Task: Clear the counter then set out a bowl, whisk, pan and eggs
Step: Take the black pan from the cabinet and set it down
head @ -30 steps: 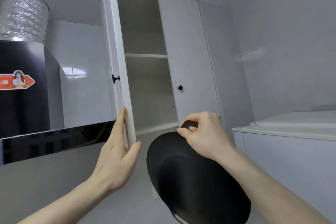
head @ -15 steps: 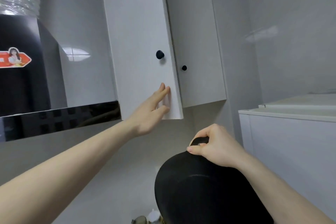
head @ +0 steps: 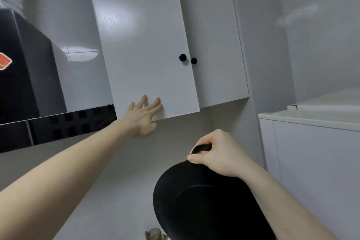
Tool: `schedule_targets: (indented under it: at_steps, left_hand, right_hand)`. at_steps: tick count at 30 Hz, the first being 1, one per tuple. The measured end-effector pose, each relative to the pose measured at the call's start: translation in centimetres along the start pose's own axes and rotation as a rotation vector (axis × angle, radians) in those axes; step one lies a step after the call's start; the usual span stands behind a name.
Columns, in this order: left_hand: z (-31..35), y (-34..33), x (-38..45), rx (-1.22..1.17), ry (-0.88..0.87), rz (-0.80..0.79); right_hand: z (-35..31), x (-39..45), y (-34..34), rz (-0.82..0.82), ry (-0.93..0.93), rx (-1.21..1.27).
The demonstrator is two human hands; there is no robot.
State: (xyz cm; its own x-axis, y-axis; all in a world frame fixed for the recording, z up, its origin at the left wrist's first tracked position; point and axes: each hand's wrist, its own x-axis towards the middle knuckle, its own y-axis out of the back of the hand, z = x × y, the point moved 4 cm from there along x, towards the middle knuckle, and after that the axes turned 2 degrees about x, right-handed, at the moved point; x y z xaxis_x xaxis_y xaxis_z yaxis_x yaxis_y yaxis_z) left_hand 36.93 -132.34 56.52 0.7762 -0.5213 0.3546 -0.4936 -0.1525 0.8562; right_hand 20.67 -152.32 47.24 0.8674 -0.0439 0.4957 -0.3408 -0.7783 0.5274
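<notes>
Upper centre: white wall cupboard [head: 214, 45] with two doors, black knobs side by side at the seam. Left door [head: 142, 45] almost flush with its neighbour, lower edge a shade proud, so probably being pushed to.

Lower centre to lower right: black pan [head: 198, 206], tilted on edge, underside toward the camera, hanging by its handle. Held low and away from the door, likely to leave the swing free. Counter out of sight, so pan not yet set out; bowl, whisk and eggs nowhere in view.

Upper and middle left: black hood [head: 25, 76] with silver duct above. Middle right: white appliance [head: 315, 142], perhaps a fridge, close beside the pan arm and narrowing the way down.

Centre: left hand [head: 143, 118], fingers straight and spread, tips pressed flat on the door's lower corner.

Just right of centre: right hand [head: 216, 155], fingers curled round the pan handle, thumb clamped over it.

Bottom centre: small glass item [head: 153, 233], mostly cut off, directly under the pan; unclear what.
</notes>
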Motion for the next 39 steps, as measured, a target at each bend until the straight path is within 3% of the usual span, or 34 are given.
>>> schedule_targets:
  at_steps: [8,15,19,23,29,34,39]
  left_hand:
    - [1.0,-0.5,1.3,0.019,0.084,-0.031]
    - [0.1,-1.1,0.1,0.237,0.063,-0.171]
    - [-0.6,-3.4,-5.0,0.150,0.052,-0.105]
    - [-1.0,-8.1,-14.6,0.075,0.087,-0.202]
    - [-2.9,-16.2,-31.2,-0.523,0.465,-0.507]
    - [-3.1,-19.1,-43.5,-0.989,0.824,-0.716]
    - [-3.4,-19.9,-54.2,-1.489,1.324,-0.561]
  right_hand:
    - [1.1,2.7,-3.5,-0.023,0.036,0.101]
    - [1.9,2.7,-6.0,-0.095,0.043,0.181]
    - [2.0,2.1,-7.9,-0.158,0.067,0.188]
    - [1.5,0.9,-10.4,-0.264,0.115,0.221]
    - [-1.7,-2.2,-16.5,-0.480,0.233,0.291]
    - [-6.5,-5.4,-22.8,-0.642,0.345,0.380]
    - [-11.6,-9.4,-30.0,-0.801,0.442,0.410]
